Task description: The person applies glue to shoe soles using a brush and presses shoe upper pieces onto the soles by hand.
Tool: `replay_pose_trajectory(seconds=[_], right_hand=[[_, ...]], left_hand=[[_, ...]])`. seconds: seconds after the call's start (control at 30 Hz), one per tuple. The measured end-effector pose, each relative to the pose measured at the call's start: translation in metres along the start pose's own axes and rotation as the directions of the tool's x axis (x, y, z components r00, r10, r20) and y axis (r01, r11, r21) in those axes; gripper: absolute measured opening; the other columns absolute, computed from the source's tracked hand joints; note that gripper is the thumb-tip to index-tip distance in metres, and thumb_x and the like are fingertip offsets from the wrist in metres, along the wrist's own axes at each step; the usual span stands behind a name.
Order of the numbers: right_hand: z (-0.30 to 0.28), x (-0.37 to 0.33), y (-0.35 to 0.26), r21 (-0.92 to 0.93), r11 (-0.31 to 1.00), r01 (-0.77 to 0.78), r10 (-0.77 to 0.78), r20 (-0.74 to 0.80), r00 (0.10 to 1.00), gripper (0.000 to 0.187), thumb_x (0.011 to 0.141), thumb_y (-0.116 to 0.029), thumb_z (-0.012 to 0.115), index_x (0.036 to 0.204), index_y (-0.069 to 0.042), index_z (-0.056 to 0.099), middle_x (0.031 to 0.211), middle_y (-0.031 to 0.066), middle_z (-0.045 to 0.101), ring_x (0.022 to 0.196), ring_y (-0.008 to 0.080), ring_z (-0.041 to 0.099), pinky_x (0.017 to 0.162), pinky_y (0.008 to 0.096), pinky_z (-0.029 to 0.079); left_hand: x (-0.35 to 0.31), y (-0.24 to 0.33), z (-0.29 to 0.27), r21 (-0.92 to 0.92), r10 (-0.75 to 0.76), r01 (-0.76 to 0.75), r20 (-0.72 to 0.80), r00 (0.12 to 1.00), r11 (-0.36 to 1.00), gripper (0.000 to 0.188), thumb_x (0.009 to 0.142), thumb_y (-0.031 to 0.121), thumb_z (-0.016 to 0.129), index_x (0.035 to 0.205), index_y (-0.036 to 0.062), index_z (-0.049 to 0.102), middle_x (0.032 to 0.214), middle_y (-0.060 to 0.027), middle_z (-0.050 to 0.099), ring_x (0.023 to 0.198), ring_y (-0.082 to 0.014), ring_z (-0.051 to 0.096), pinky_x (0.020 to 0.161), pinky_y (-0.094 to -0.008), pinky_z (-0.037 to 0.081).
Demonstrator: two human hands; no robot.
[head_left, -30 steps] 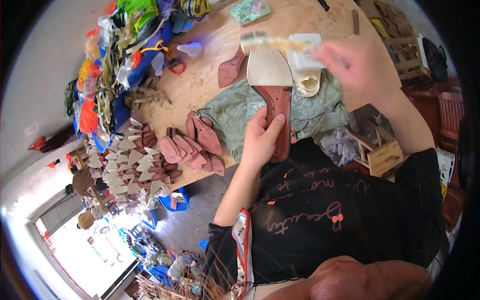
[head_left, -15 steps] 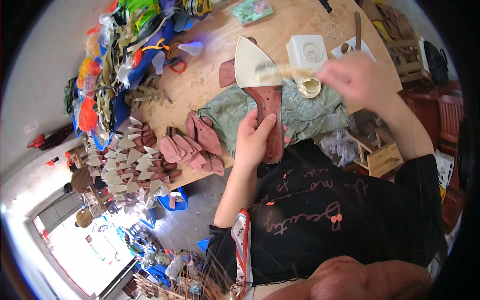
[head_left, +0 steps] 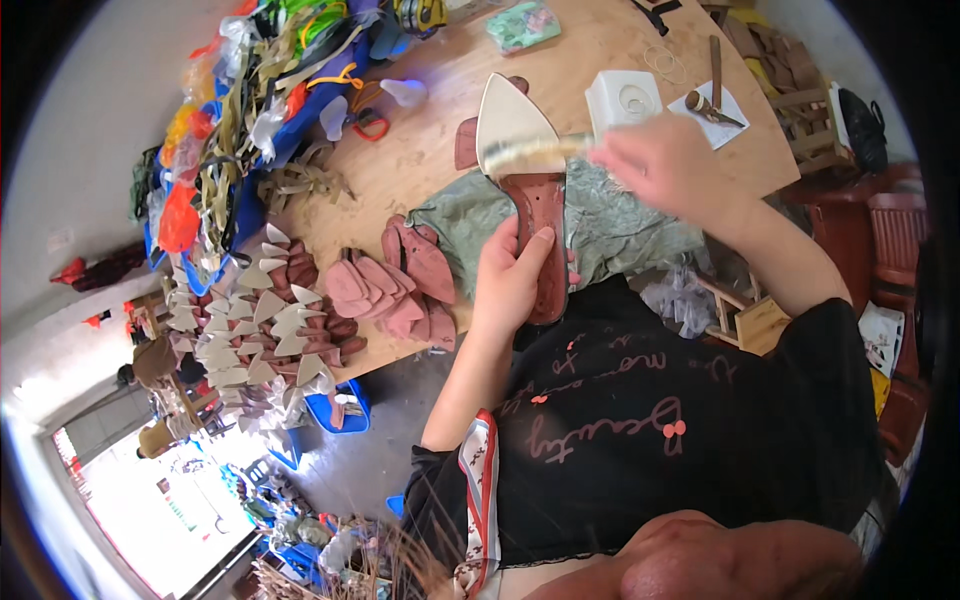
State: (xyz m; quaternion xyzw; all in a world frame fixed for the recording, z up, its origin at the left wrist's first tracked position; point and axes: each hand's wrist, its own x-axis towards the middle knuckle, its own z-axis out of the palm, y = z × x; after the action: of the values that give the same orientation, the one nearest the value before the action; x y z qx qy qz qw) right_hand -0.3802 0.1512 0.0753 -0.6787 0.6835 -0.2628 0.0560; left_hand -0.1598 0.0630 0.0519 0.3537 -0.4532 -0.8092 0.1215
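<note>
My left hand grips a reddish-brown shoe insole by its heel half, thumb on top and fingers around the edge. Its pointed front end carries a cream toe piece, which points away from me. A flat brush, smeared by motion, lies across the lower part of this cream piece. The brush handle is in my right hand, whose fingers are closed round it. Beneath the insole a crumpled grey-green cloth covers the near table edge.
Pink insole pieces and rows of cream-tipped insoles are piled at the left. Farther left stands a heap of straps and bags. A white box, a hammer and a green packet lie on the wooden table.
My right hand and the brush have moved left across the cream toe piece. The cream-crusted pot beside the cloth is now hidden behind that hand. My left hand keeps its grip.
</note>
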Motion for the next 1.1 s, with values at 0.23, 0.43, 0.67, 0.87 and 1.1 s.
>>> replay_pose_trajectory(seconds=[0.23,0.43,0.67,0.87,1.1], right_hand=[[-0.014,0.027,-0.044,0.196,0.939,-0.281,0.320,-0.210,0.924,0.029,0.089,-0.031,0.060,0.075,-0.006,0.063,0.055,0.0111,0.048,0.049,0.0260,0.048,0.048,0.0374,0.036],[0.038,0.024,-0.115,0.020,1.000,0.013,-0.012,-0.038,0.999,0.027,0.091,-0.030,0.060,0.083,-0.006,0.066,0.058,0.0102,0.048,0.050,0.0179,0.045,0.049,0.0327,0.036],[0.037,0.058,-0.146,0.516,0.814,-0.268,0.430,-0.223,0.875,0.023,0.093,-0.021,0.059,0.099,0.001,0.065,0.077,-0.0058,0.057,0.072,0.0026,0.048,0.062,0.0191,0.038],[0.103,0.007,-0.159,0.342,0.850,-0.402,0.444,-0.052,0.895,0.024,0.094,-0.022,0.058,0.092,0.002,0.062,0.079,-0.0026,0.057,0.076,0.0041,0.047,0.067,0.0194,0.038],[0.134,0.018,-0.186,0.319,0.832,-0.454,0.469,0.032,0.882,0.024,0.095,-0.021,0.056,0.093,0.002,0.061,0.082,-0.0030,0.056,0.077,0.0052,0.048,0.070,0.0195,0.038]], left_hand=[[-0.052,0.011,-0.059,-0.096,-0.021,0.019,-0.019,1.000,0.995,0.022,0.094,0.011,0.050,0.112,-0.0022,0.049,0.082,-0.0094,0.062,0.066,-0.0162,0.063,0.058,-0.0320,0.057],[-0.101,0.011,-0.113,-0.176,0.023,-0.024,-0.009,1.000,0.984,0.022,0.094,0.011,0.049,0.112,-0.0024,0.049,0.081,-0.0103,0.062,0.065,-0.0181,0.064,0.058,-0.0320,0.057],[-0.152,-0.031,-0.208,-0.216,0.228,-0.241,-0.084,0.970,0.946,0.026,0.098,0.015,0.044,0.119,0.0006,0.041,0.088,-0.0114,0.059,0.062,-0.0193,0.063,0.057,-0.0303,0.053],[-0.195,-0.102,-0.331,0.642,0.512,-0.164,-0.404,0.758,0.749,0.038,0.094,0.016,0.050,0.125,-0.0021,0.036,0.107,-0.0260,0.058,0.101,-0.0355,0.059,0.087,-0.0391,0.045],[-0.230,-0.159,-0.475,0.765,0.737,-0.029,-0.609,0.295,0.644,0.023,0.082,0.008,0.065,0.103,-0.0009,0.059,0.098,-0.0132,0.061,0.088,-0.0242,0.056,0.076,-0.0321,0.045]])
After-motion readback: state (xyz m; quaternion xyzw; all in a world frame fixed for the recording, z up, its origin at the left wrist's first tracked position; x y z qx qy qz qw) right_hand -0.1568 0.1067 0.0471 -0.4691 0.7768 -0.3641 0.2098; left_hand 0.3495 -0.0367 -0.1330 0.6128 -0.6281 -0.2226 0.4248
